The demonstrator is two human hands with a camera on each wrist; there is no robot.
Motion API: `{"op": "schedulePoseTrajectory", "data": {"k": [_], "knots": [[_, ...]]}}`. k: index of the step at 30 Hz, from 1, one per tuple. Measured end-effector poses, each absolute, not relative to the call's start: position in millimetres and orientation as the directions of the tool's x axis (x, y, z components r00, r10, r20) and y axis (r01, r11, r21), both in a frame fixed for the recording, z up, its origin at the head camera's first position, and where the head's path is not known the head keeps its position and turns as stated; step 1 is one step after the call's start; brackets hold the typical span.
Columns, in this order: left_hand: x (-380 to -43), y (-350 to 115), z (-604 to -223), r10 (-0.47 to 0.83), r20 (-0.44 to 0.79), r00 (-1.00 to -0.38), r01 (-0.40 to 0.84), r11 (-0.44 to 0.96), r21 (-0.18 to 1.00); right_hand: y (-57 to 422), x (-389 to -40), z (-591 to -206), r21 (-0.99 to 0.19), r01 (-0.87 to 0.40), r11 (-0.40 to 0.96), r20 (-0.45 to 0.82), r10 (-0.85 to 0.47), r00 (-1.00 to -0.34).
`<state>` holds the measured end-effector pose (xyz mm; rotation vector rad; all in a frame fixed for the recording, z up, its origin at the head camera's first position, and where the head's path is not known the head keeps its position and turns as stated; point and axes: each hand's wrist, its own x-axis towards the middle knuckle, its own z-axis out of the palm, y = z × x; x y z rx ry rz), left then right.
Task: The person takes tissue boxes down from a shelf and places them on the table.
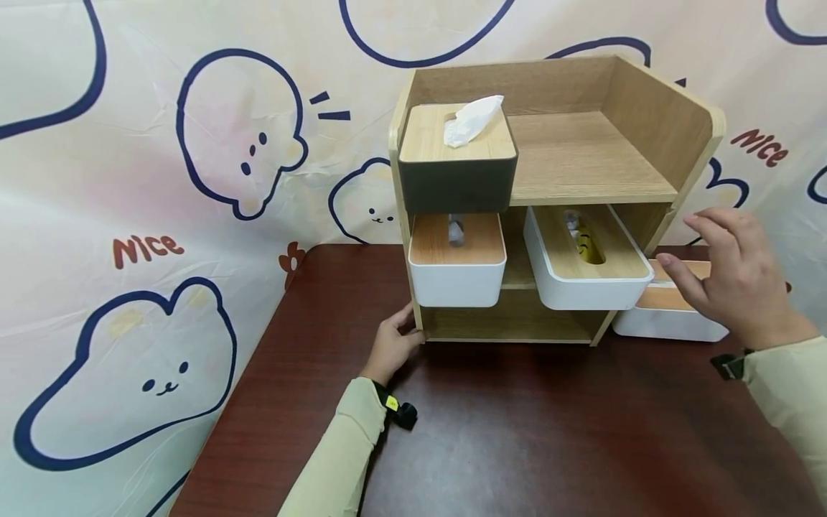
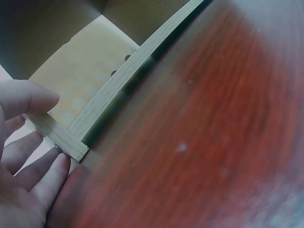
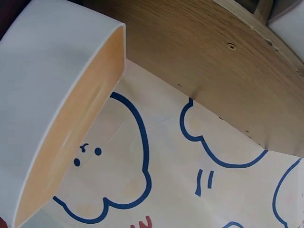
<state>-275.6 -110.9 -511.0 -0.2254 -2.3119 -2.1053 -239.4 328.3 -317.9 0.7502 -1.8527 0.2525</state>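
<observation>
A light wooden desktop shelf [image 1: 581, 154] stands on the table. My left hand [image 1: 390, 345] holds the lower front edge of its left side panel [image 2: 64, 140], thumb inside and fingers outside. My right hand [image 1: 749, 280] is raised off the shelf's right side, fingers loosely bent and nothing in them. Behind and below it, a white tissue box [image 1: 672, 324] with a wooden lid sits on the table. On the shelf's top left is a dark tissue box [image 1: 459, 185] with a tissue sticking out. Two white wooden-lidded boxes, one left [image 1: 455, 286] and one right [image 1: 591, 293], jut from the middle level.
The dark red-brown table [image 1: 517, 431] reaches toward me. A cloth backdrop [image 1: 245, 330] with bear drawings hangs behind and along the left. The shelf's bottom level [image 1: 510, 327] lies beneath the two jutting boxes.
</observation>
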Motion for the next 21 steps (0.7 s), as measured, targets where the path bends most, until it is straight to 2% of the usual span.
{"op": "schedulePoseTrajectory", "data": {"k": [11,21], "knots": [[-273.7,-110.5,-513.2,0.078,0.136,-0.988,0.144,0.111,0.983,321.8,-248.8,-312.0,0.194,-0.664,0.722,0.927,-0.357,-0.117],[-271.9,-111.1,-507.9,0.098,0.118,-0.988,0.126,0.088,0.988,310.9,-248.8,-298.6,0.216,-0.671,0.710,0.925,-0.368,-0.091]]}}
